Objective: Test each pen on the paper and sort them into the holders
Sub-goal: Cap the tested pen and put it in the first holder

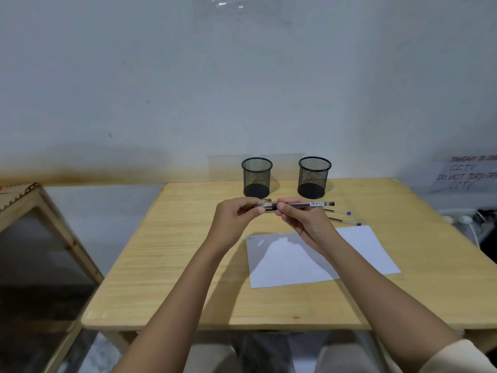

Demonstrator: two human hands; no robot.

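Note:
Both my hands hold one black pen [309, 204] level above the wooden table [188, 265]. My right hand [298, 219] grips the pen's barrel, whose labelled end points right. My left hand [236, 216] pinches the clear cap [266, 205] at the pen's left end. Two more pens with blue ends [341, 212] [347, 222] lie on the table behind my right hand. A white sheet of paper [357, 249] lies below my hands, with a small scribble near its top left corner. Two black mesh holders [256, 177] [314, 177] stand side by side at the table's far edge.
A wooden frame with a glass pane [40, 238] stands to the left of the table. A handwritten paper sign [468, 175] hangs on the wall at the right, above a white power strip and cables [465, 219]. My knees show under the table's near edge.

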